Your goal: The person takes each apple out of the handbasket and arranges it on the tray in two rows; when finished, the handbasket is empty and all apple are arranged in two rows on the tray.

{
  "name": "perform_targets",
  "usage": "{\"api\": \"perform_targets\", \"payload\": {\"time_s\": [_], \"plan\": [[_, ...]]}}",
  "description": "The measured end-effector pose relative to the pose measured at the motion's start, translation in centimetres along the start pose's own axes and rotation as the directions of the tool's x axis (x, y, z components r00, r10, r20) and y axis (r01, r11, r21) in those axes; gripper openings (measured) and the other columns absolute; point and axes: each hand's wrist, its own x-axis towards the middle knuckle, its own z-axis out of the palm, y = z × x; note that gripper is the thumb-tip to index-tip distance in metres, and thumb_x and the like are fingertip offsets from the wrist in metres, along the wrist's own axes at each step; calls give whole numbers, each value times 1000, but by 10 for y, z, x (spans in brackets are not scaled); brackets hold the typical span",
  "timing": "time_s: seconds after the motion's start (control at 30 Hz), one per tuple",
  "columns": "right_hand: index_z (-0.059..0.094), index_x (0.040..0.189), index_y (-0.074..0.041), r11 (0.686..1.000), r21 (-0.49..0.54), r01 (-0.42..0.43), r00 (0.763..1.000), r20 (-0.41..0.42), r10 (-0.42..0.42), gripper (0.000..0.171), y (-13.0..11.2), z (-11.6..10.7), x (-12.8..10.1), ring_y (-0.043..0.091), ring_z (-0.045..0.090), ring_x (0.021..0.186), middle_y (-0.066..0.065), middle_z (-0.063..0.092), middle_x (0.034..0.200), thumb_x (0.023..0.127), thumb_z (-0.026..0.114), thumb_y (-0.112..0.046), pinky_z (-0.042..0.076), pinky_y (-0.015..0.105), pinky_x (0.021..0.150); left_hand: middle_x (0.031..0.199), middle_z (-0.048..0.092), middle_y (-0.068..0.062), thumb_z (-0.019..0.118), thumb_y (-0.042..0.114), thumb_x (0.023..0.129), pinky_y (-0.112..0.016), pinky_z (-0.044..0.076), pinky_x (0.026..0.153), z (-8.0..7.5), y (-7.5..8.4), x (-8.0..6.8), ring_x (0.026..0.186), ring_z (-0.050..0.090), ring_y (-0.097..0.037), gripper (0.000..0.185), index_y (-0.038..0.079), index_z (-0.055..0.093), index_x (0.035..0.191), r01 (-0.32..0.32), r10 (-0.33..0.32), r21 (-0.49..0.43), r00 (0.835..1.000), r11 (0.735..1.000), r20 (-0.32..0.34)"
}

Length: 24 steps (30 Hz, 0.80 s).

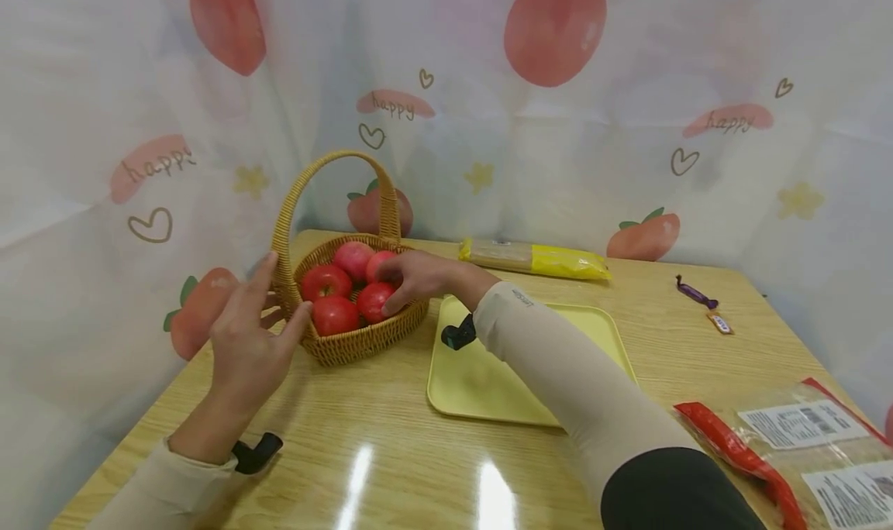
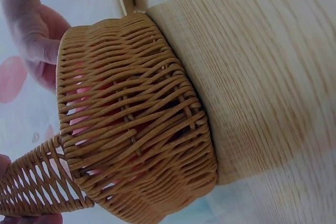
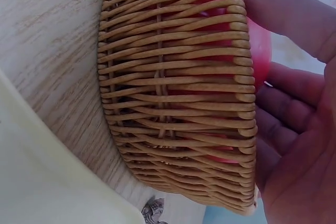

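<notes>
A woven wicker basket [image 1: 349,348] with a tall arched handle [image 1: 284,228] stands at the left of the table, holding several red apples [image 1: 335,315]. At the handle's left base, my left hand [image 1: 251,344] holds on, thumb in front and other fingers partly hidden behind. My right hand [image 1: 425,273] reaches in over the basket's right side. Its thumb and fingers are around a red apple [image 3: 260,51] at the rim; the fingertips are partly hidden. In the left wrist view, the basket's woven side [image 2: 126,108] fills the middle, with the right hand [image 2: 39,45] beyond it.
A yellow tray [image 1: 488,398] lies right of the basket, under the right forearm. Behind it is a long yellow packet [image 1: 537,259]. Two small wrapped pieces, one purple [image 1: 696,294] and one brown [image 1: 720,323], lie at right. A clear, red-edged bag [image 1: 802,445] occupies the near right corner.
</notes>
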Motion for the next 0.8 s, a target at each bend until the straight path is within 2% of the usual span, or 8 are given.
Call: {"api": "perform_targets", "payload": {"time_s": [0.3, 0.47, 0.8], "plan": [[61, 143, -21, 998, -67, -13, 997, 74, 18, 62, 0, 2, 10, 17, 51, 126, -2, 60, 135, 87, 84, -34, 43, 31, 112, 107, 65, -24, 87, -1, 78, 5, 38, 85, -1, 0, 0, 89, 73, -39, 85, 12, 51, 154, 1, -2, 19, 1000, 1000, 16], [61, 143, -20, 996, -94, -8, 995, 95, 17, 61, -5, 1, 12, 18, 52, 126, 0, 61, 134, 87, 84, -34, 42, 33, 114, 107, 66, -24, 88, 0, 78, 4, 39, 85, -2, 1, 1, 89, 74, -39, 85, 12, 51, 154, -4, 3, 20, 1000, 1000, 16], [64, 139, -16, 986, -166, 0, 996, 88, 15, 58, -11, 4, 15, 18, 55, 118, 1, 64, 126, 85, 79, -31, 47, 30, 105, 105, 65, -23, 88, 2, 79, 0, 44, 84, -3, -1, 0, 88, 74, -37, 85, 12, 51, 154, -7, 7, 35, 1000, 999, 22]]}}
